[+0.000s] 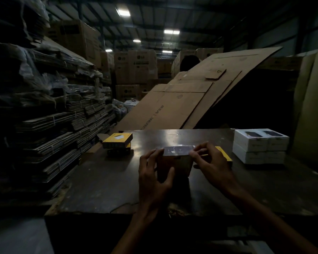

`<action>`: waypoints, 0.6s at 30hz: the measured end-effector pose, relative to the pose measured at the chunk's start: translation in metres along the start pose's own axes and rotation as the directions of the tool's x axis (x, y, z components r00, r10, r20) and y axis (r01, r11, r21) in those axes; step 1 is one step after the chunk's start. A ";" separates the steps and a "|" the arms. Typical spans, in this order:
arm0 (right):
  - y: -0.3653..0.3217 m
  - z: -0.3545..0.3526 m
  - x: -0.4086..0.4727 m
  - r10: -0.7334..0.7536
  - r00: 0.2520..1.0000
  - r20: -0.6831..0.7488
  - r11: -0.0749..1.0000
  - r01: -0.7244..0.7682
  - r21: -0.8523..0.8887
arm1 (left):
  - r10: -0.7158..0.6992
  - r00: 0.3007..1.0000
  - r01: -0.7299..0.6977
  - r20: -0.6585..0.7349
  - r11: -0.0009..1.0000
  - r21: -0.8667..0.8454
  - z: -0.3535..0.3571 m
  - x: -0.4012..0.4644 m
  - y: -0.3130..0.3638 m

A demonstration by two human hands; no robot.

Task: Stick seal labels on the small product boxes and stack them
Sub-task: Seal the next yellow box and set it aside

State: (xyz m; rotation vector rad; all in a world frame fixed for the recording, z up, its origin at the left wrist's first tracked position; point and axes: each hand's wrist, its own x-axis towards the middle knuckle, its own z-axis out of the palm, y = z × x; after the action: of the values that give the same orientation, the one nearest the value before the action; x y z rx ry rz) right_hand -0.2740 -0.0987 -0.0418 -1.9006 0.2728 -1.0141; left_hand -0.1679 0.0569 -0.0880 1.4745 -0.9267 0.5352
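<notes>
A small product box (175, 162) stands on end at the middle of the dark table (103, 180), its shiny top face turned toward the far side. My left hand (152, 175) grips its left side, thumb across the near face. Fingertips of my right hand (209, 164) pinch the box's upper right edge; whether a seal label sits under them is too dark to tell. Behind my right hand lies a yellow flat box (224, 155). Two yellow and black boxes (117, 142) are stacked at the table's far left. White product boxes (260, 145) form a two-layer stack at the far right.
Bundled flat cardboard (44, 110) is piled high along the left of the table. A large flattened carton (187, 96) leans up behind the table's far edge. Big cartons (136, 66) fill the warehouse background. The table's near edge is chipped.
</notes>
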 end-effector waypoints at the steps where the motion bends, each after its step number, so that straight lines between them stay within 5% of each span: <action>1: 0.001 -0.001 -0.005 0.014 1.000 0.013 1.000 -0.014 0.007 | -0.021 1.000 0.020 -0.014 0.999 -0.038 -0.003 -0.003 0.006; 4: 0.008 -0.006 -0.022 0.047 0.998 0.028 0.998 -0.048 0.028 | -0.090 0.996 0.090 -0.002 0.991 -0.104 -0.011 -0.011 0.011; 14: 0.042 -0.016 -0.045 0.093 0.978 0.189 0.975 -0.052 -0.215 | -0.250 0.941 0.224 0.228 0.965 0.136 -0.013 -0.028 -0.012; 18: 0.045 -0.017 -0.038 0.173 0.963 0.205 0.974 -0.137 -0.180 | -0.351 0.897 0.323 0.267 0.935 0.145 -0.015 -0.016 -0.007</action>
State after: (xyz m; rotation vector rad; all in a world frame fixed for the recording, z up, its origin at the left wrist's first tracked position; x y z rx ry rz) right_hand -0.3006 -0.1125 -0.0950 -2.0846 0.3803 -0.6869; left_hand -0.1684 0.0742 -0.1024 1.7902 -0.8492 0.1083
